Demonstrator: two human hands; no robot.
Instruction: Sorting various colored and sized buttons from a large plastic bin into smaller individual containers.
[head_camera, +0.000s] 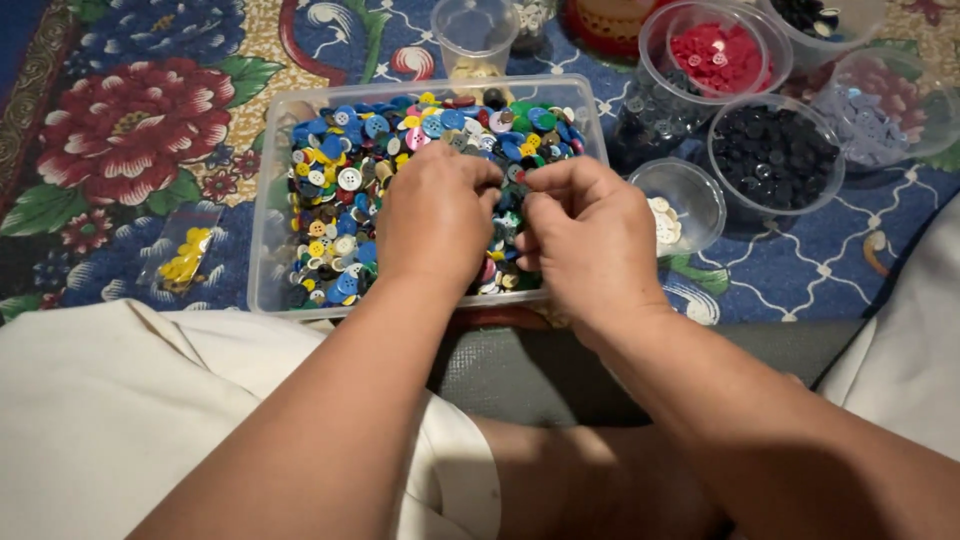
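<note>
Our forearms cross the white cloth (110, 420) on our lap and meet over a clear plastic tub (268, 200) heaped with mixed buttons (345, 170) in blue, yellow, white and black. Our left hand (435, 215) and right hand (590, 235) sit knuckles-up, fingertips curled inward and almost touching each other above the middle of the heap; they seem pinched on something small, though we cannot tell what, since the fingers hide it. Just right of our fingers stands a small clear cup of white buttons (672, 215), and beyond it a cup of black buttons (775, 155) and one of red buttons (715, 55). Ahead of the fingers, past the tub, stands another clear cup (475, 35). Well to their left, a small bag of yellow buttons (183, 255) lies on the flowered mat (140, 120).
</note>
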